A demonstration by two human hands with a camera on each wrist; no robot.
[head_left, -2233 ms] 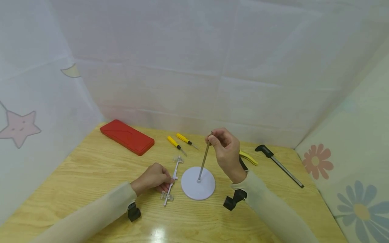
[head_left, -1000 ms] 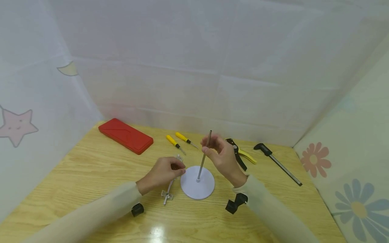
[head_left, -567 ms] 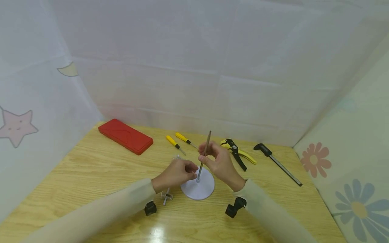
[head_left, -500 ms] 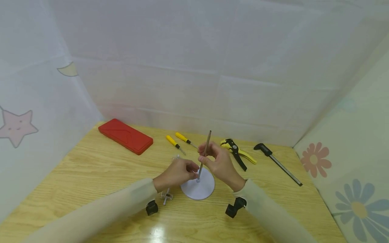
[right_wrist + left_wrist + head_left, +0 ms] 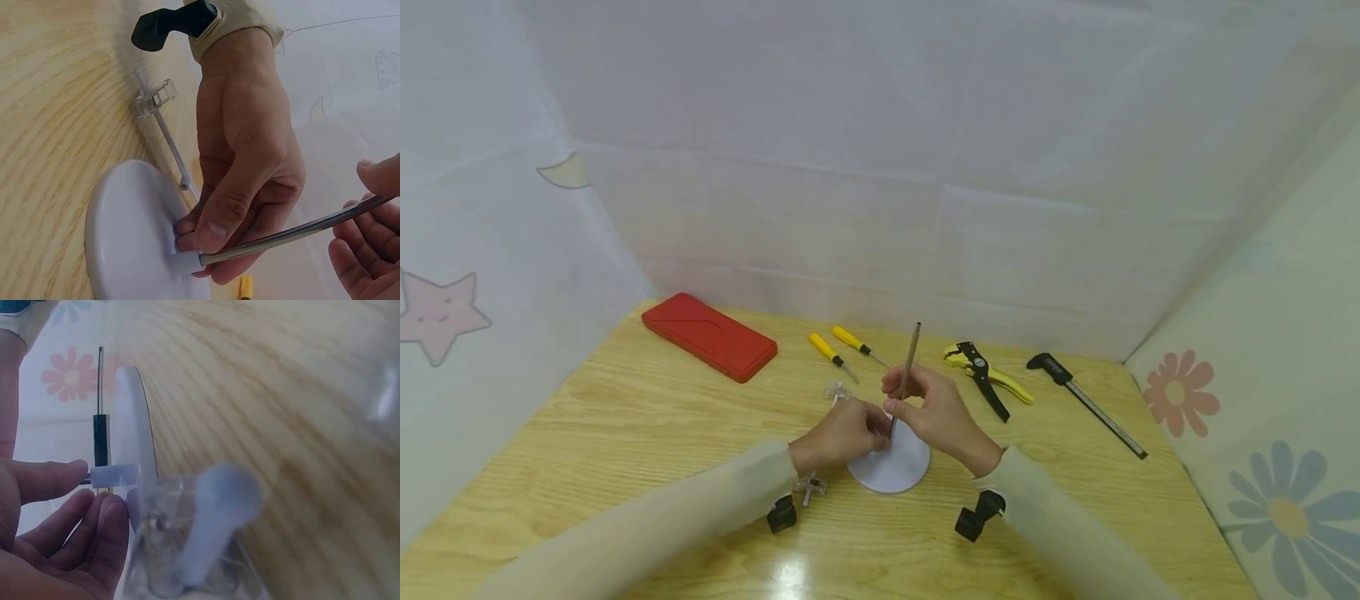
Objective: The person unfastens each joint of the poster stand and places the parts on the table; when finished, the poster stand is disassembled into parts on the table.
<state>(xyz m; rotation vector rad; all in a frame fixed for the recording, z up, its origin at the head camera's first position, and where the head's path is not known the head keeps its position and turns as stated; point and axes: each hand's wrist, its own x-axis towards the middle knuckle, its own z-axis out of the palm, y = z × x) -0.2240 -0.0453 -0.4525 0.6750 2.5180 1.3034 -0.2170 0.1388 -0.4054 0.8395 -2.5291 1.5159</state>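
Observation:
A thin metal rod (image 5: 913,350) stands slightly tilted in the short socket (image 5: 119,475) of a round white base (image 5: 891,475). My left hand (image 5: 846,433) pinches the rod's lower end just above the socket, as the right wrist view also shows. Higher up, my right hand (image 5: 946,418) has its thumb and fingers round the same rod, whose tip sticks out above. A white bar (image 5: 167,139) with clear plastic clips (image 5: 145,105) lies on the table left of the base. In the head view the left hand and sleeve cover most of it.
Behind the base lie two yellow-handled screwdrivers (image 5: 827,350). A red case (image 5: 709,337) is at the back left. On the right are a yellow and black wire stripper (image 5: 979,367) and a caliper (image 5: 1097,410). Cloth screens surround the wooden table (image 5: 625,400).
My left hand has left the white bar and moved right to the rod's foot, where it now pinches. My right hand has slid down the rod from near its top.

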